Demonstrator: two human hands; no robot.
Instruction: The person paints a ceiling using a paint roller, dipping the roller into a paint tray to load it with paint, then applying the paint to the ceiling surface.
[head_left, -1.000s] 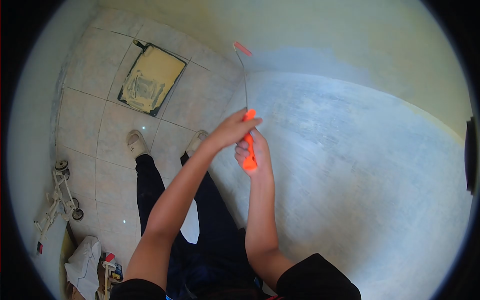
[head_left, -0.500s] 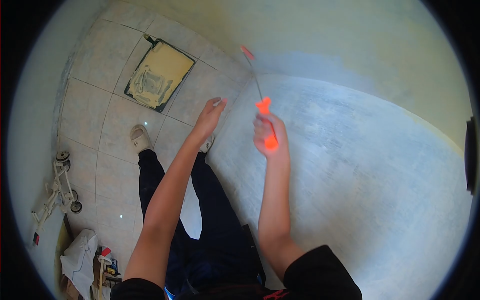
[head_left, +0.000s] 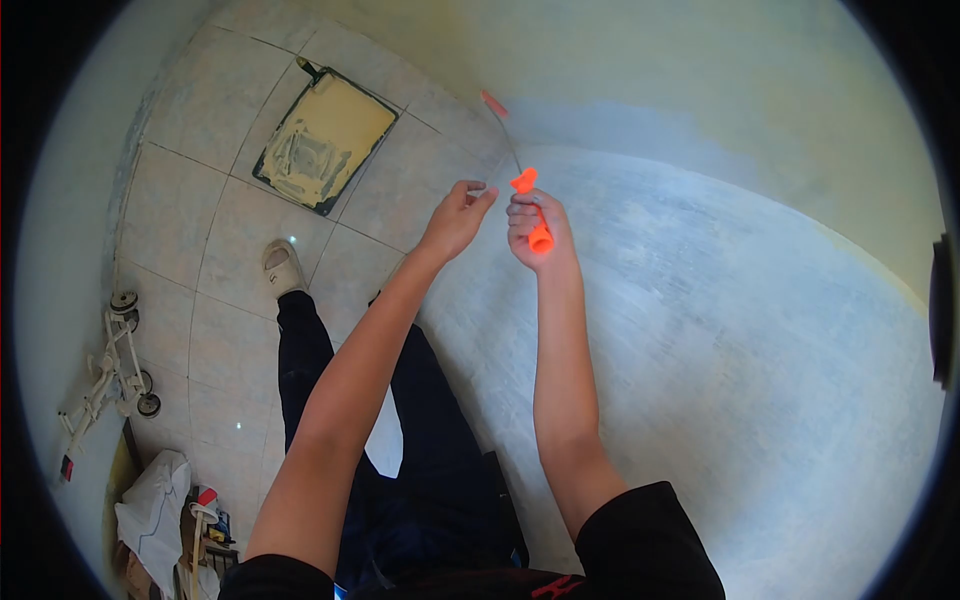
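Note:
My right hand (head_left: 537,228) is wrapped round the orange handle of a paint roller (head_left: 541,240). Its thin metal rod runs up and away to a small pinkish roller head (head_left: 494,103), which is at the wall (head_left: 620,60) or just in front of it; contact cannot be told. To the left of the roller handle is my left hand (head_left: 460,218), fingers loosely bent and apart, with nothing seen in it. It appears close to my right hand but not touching it.
On the tiled floor (head_left: 180,200) lies a black tray of cream paint (head_left: 345,115) with a brush handle at its corner. A white wheeled frame (head_left: 125,355) stands at the left wall, near a white sack (head_left: 158,510). A dark object (head_left: 940,310) is at the far right.
My left hand has moved up and right, closer to the roller. My right hand has risen slightly with the handle. The shoe on the right has gone out of sight behind my left arm.

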